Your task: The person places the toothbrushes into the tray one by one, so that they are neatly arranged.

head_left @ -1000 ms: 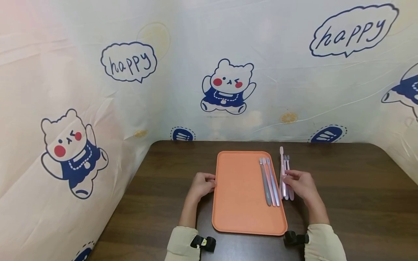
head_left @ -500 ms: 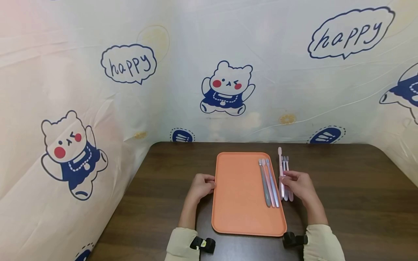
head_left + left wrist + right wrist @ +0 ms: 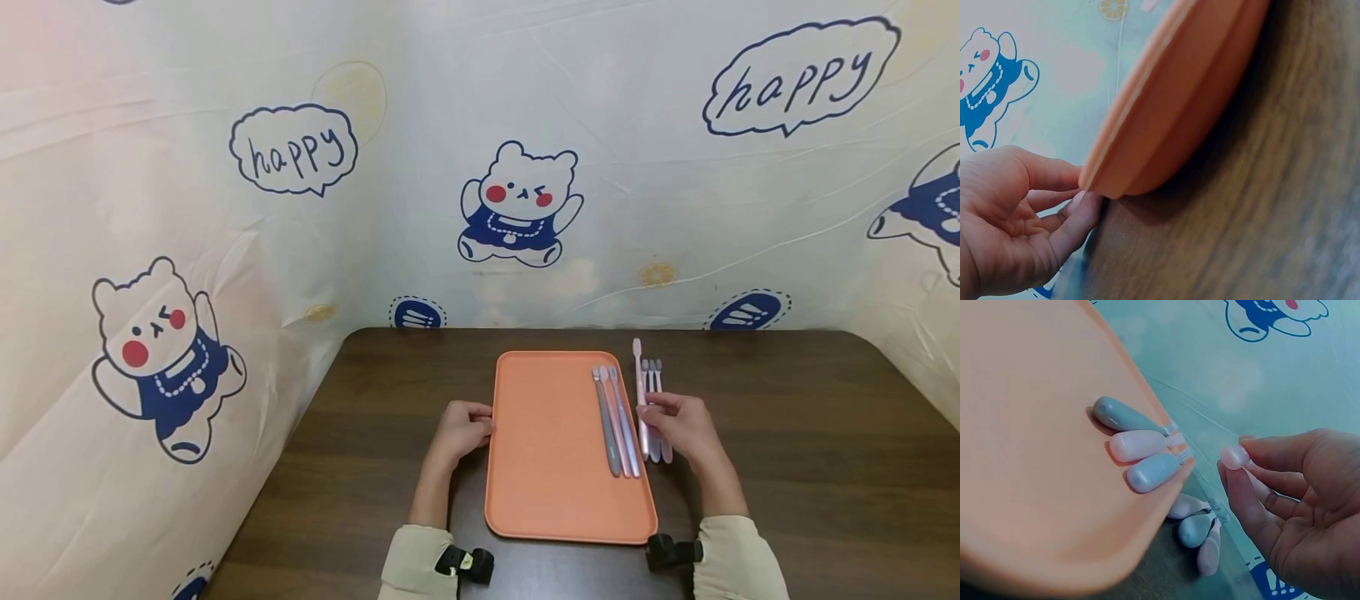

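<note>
My right hand [image 3: 688,429] pinches a pink toothbrush [image 3: 639,375] between thumb and fingertips, just off the right edge of the orange tray [image 3: 540,475]. The round end of its handle shows in the right wrist view, apart from the other brushes. On the tray's right side lie a grey toothbrush [image 3: 1125,415], a pink toothbrush [image 3: 1138,445] and a blue toothbrush [image 3: 1154,472], side by side. At the tray's left edge, my left hand [image 3: 1016,219] holds the rim with its fingertips. Some of its fingers are partly hidden there.
Three more toothbrushes [image 3: 1196,530] lie on the wooden table [image 3: 817,433] beside the tray, partly behind my right hand in the head view. A printed curtain [image 3: 420,208] hangs behind the table and along its left side.
My right hand has moved slightly left with the pink toothbrush, away from the brushes on the table and closer to the tray. My left hand stays at the tray's edge.
</note>
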A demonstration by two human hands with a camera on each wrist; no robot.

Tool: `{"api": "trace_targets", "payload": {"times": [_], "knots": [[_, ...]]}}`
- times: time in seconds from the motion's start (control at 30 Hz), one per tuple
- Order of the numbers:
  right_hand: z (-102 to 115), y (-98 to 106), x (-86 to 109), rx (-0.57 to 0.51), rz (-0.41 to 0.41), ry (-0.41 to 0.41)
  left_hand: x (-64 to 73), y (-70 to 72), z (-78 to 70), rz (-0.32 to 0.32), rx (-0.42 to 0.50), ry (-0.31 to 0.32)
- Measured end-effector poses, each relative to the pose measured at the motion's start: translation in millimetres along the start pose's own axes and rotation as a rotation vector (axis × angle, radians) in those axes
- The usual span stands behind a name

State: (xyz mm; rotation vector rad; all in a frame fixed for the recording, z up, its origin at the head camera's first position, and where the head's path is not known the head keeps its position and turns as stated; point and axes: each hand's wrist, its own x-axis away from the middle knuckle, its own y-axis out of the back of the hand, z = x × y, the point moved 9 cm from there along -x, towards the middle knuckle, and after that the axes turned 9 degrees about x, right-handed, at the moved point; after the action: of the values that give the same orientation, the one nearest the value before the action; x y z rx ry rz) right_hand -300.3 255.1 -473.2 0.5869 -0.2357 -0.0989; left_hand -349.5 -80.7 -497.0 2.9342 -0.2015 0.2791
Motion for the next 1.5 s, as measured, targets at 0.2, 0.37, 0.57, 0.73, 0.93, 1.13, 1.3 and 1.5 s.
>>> {"api": "trace_targets", "payload": {"times": [0.2, 0.37, 0.57, 0.73, 0.93, 1.13, 1.3, 1.5], "knots": [[0.5, -2.9, -1.2, 0.002, -0.008, 0.016, -0.6, -0.2, 0.4, 0.002, 0.007, -0.009], [2.2, -4.2, -1.4, -0.003, -0.005, 0.028, -1.4, -0.4, 2.2, 0.003, 0.009, -0.008], [6.0, -8.0, -1.8, -0.006, -0.003, 0.045, -2.1, 0.2, 1.1, 0.001, 0.007, -0.016], [9.1, -10.7, -1.7, 0.005, -0.006, 0.055, -1.3, 0.5, 0.2, 0.002, 0.004, -0.015], [11.9, -14.6, -1.1, 0.018, 0.001, 0.063, -1.0, 0.5, 0.4, 0.001, 0.004, -0.008], [15.7, -17.0, -1.1, 0.032, -0.001, 0.084, -1.3, 0.4, 2.4, 0.001, 0.013, 0.002], [16.1, -20.4, -1.1, 0.037, 0.008, 0.08, -2.6, 0.4, 2.6, 0.003, 0.013, -0.005], [16.3, -23.5, -2.6, 0.046, 0.009, 0.083, -3.1, 0.7, 3.5, 0.006, 0.025, -0.013]]}}
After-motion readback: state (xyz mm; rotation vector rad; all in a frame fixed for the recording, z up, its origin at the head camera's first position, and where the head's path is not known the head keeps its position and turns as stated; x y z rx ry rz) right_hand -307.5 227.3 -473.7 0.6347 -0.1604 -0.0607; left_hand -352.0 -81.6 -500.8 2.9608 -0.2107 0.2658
